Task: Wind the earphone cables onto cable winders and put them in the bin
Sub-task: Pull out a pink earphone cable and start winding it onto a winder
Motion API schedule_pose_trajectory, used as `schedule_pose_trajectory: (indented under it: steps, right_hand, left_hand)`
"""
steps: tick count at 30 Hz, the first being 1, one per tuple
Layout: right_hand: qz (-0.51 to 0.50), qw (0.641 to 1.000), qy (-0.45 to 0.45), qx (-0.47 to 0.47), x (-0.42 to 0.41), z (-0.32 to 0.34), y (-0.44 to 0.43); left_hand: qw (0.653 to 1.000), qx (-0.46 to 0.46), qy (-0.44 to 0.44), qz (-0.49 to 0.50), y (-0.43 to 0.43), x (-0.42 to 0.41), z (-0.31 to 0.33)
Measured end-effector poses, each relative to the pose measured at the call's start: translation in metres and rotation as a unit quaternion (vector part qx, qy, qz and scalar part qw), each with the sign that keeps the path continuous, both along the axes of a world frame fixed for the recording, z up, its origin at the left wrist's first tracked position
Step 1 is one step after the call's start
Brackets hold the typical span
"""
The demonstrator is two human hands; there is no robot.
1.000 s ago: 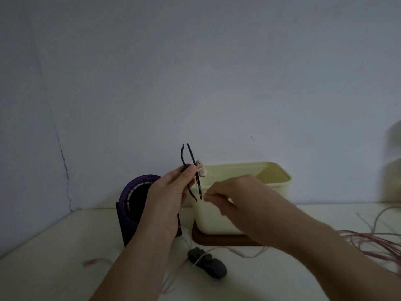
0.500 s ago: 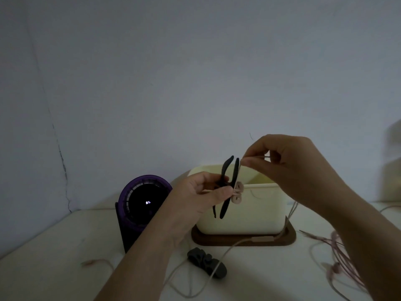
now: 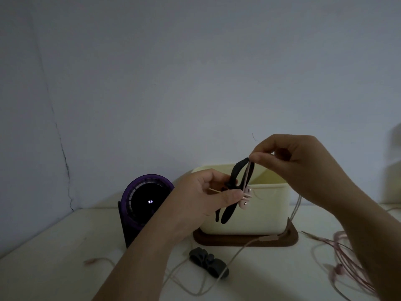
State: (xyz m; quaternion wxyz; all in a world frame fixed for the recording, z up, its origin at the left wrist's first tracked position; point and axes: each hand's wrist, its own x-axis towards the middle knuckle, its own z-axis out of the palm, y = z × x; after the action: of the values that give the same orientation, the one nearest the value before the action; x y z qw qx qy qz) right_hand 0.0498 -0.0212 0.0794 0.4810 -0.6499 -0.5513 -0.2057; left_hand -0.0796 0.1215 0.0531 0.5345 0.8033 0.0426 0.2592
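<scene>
My left hand (image 3: 204, 194) pinches a black cable winder (image 3: 235, 177) at its middle, holding it upright in front of the cream bin (image 3: 269, 209). Two pink earbuds (image 3: 246, 199) sit against the winder beside my left thumb. My right hand (image 3: 288, 161) pinches the pink earphone cable (image 3: 247, 177) at the winder's top end. From there the cable runs down the winder's front to the earbuds. The loose rest of the cable (image 3: 236, 255) trails over the table below.
The bin stands on a dark brown tray (image 3: 288, 237). A purple round fan (image 3: 141, 203) stands to its left. A grey winder (image 3: 208, 261) lies on the table in front. More pink cables (image 3: 347, 268) lie tangled at the right.
My right hand rose from below the winder to its top end, drawing the cable up along it. The winder tilted and moved right in front of the bin.
</scene>
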Motion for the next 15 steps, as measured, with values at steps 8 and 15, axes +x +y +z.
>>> schedule_pose_trajectory:
  steps: [8, 15]
  right_hand:
    - [0.216, 0.943, 0.255, -0.013, 0.022, -0.031, 0.023]
    - [0.114, 0.977, 0.18, -0.006, -0.009, -0.048, 0.049]
  left_hand:
    - [0.972, -0.18, -0.062, -0.138, -0.009, -0.001, 0.008]
    - [0.939, -0.301, -0.129, -0.106, 0.009, -0.001, 0.009]
